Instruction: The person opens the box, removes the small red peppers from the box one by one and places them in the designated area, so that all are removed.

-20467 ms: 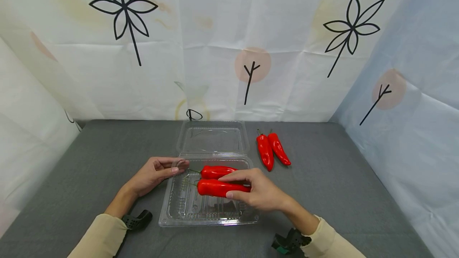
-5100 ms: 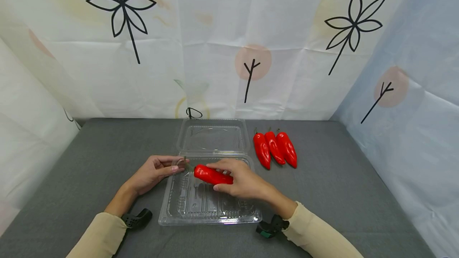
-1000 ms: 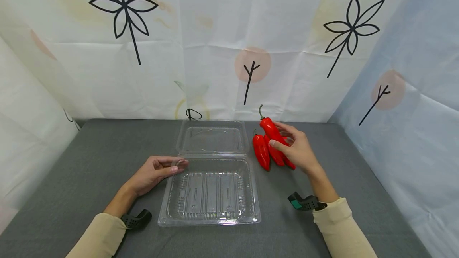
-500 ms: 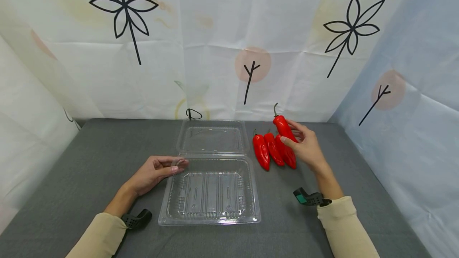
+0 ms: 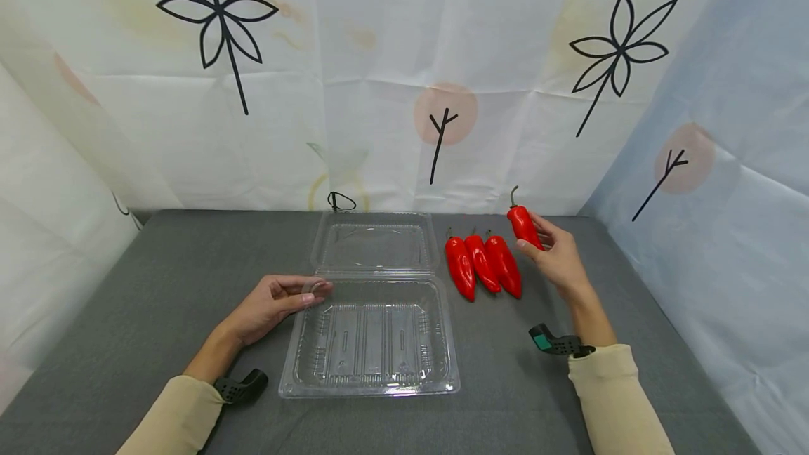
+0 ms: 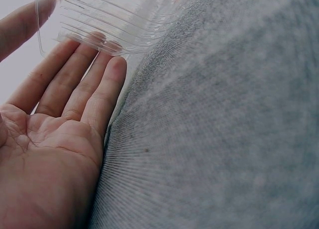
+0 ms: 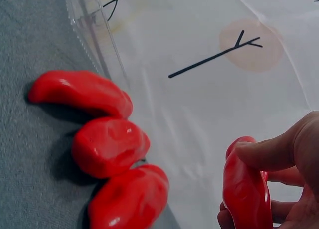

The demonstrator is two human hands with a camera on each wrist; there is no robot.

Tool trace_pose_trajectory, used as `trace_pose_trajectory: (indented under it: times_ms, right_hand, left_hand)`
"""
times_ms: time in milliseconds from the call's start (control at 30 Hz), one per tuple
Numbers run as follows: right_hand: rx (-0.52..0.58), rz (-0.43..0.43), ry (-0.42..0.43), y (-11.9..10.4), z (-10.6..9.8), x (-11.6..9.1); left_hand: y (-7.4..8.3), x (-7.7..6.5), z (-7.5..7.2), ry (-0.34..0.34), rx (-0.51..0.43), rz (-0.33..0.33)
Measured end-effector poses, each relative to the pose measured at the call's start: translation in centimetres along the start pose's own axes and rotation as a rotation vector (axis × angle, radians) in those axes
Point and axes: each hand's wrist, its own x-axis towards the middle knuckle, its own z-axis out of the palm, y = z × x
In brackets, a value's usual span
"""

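My right hand (image 5: 556, 258) holds a red pepper (image 5: 523, 225) by its lower part, its green stem pointing up. In the right wrist view the thumb and fingers wrap around the held pepper (image 7: 245, 189), off to the side of three others. My left hand (image 5: 268, 307) touches the left rim of an open clear plastic clamshell container (image 5: 369, 392). Straight fingers (image 6: 75, 84) lie against the container's wall in the left wrist view, with the thumb at its edge. The container's base has nothing in it, and its lid (image 5: 373, 241) lies folded back.
Right of the lid, three red peppers lie side by side on the grey cloth: a left one (image 5: 460, 269), a middle one (image 5: 482, 264) and a right one (image 5: 503, 265). A white patterned fabric backdrop (image 5: 379, 118) rises behind the table.
Both peppers seen in the container at first are out of it, and the row at right has grown to three. In the last second my right hand has carried another pepper rightward. My left hand stays put.
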Motion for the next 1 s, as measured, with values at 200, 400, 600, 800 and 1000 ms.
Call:
trace_pose_trajectory:
  times_ms: [200, 400, 600, 800, 1000]
  right_hand:
    - [-0.004, 0.044, -0.012, 0.8, -0.5, 0.3]
    - [-0.057, 0.144, -0.059, 1.8, -0.6, 0.7]
    - [-0.061, 0.200, -0.128, 2.8, -0.6, 1.0]
    - [-0.019, 0.245, -0.201, 3.3, -0.3, 1.2]
    - [-0.023, 0.264, -0.239, 3.8, 0.0, 1.3]
  left_hand:
    - [0.0, 0.0, 0.0, -0.017, -0.002, 0.016]
    - [0.0, 0.1, 0.0, -0.017, 0.002, 0.016]
    - [0.0, 0.1, 0.0, -0.013, 0.001, 0.010]
    - [0.1, 0.0, 0.0, -0.011, 0.005, 0.007]
    - [0.1, 0.0, 0.0, -0.007, 0.011, 0.003]
